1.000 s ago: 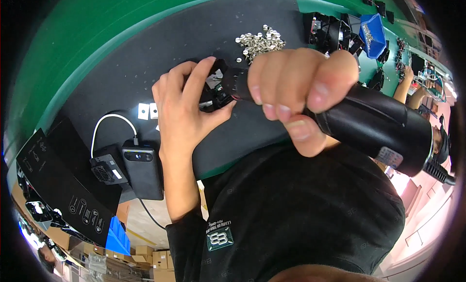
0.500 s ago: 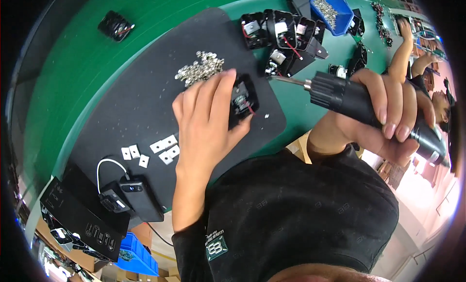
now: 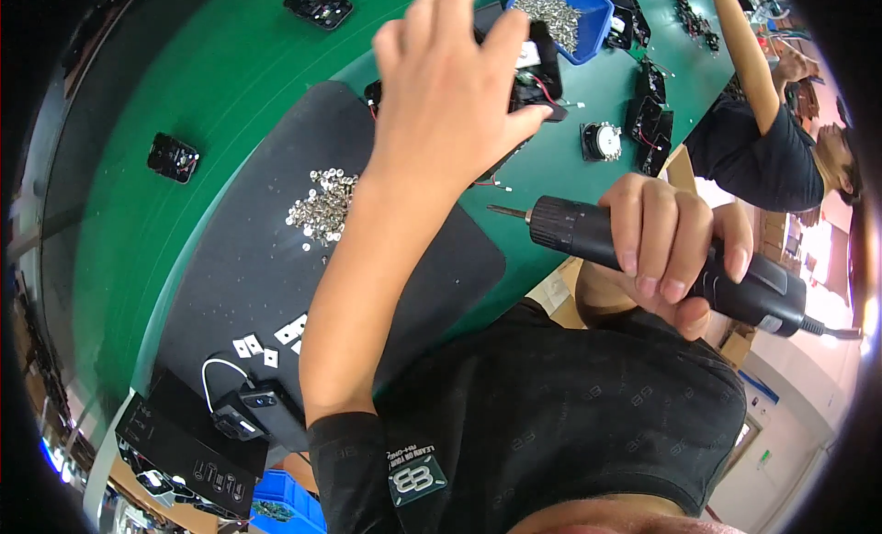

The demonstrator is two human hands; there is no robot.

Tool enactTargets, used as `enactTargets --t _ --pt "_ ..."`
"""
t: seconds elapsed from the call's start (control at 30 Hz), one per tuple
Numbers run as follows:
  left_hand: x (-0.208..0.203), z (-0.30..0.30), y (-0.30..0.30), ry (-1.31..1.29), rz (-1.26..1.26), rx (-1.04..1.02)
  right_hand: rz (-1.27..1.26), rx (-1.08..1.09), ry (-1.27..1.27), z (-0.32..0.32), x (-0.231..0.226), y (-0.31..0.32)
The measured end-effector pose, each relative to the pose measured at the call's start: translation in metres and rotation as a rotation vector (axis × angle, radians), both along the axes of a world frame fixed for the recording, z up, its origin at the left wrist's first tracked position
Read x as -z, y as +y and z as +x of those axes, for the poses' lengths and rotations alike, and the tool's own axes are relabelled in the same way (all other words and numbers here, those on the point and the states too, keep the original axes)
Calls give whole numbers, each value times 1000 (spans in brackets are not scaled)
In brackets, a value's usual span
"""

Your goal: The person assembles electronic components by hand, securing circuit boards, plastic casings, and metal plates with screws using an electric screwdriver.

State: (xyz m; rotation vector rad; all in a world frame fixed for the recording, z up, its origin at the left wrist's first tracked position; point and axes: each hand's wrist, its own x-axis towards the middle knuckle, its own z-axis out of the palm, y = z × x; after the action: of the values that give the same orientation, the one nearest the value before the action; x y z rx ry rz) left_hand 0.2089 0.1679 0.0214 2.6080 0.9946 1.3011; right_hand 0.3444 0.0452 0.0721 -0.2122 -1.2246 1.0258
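Observation:
My left hand (image 3: pixel 441 102) reaches over a cluster of black plastic housings (image 3: pixel 542 70) at the far edge of the dark mat, its fingers and thumb spread. The palm hides part of the cluster; red wires and white plugs stick out beside it. In my right hand (image 3: pixel 675 245) is a black electric screwdriver (image 3: pixel 574 229), its bit pointing left over the green table. A pile of small silver screws (image 3: pixel 322 208) lies on the mat (image 3: pixel 248 249), left of my left forearm. Several white square pieces (image 3: pixel 248 347) lie nearer me, partly hidden by that forearm.
A blue bin of screws (image 3: pixel 588 38) stands beyond the housings. A round speaker (image 3: pixel 603 142) and more black parts (image 3: pixel 649 121) lie right of it. Two black cases (image 3: pixel 173 157) rest at the left. A power bank (image 3: pixel 276 410) and black box (image 3: pixel 184 447) sit near left. A co-worker (image 3: pixel 763 139) is at right.
My left hand has moved away from the mat to the housings at the far side. The housing it held is gone from the mat. The screwdriver stays in my right hand; the view has shifted.

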Motion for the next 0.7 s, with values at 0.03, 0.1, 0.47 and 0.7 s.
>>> enactTargets --t 0.03,0.1,0.47,0.7 --pt "33 13 15 -112 344 -53 0 -13 -1 -3 -4 1" --pt "-30 10 -7 150 -430 225 17 40 -62 6 -1 -3" --pt "1 42 -26 288 -195 51 -60 227 240 -10 -4 -10" --pt "1 17 -20 286 -135 117 -131 223 156 -5 0 -14"
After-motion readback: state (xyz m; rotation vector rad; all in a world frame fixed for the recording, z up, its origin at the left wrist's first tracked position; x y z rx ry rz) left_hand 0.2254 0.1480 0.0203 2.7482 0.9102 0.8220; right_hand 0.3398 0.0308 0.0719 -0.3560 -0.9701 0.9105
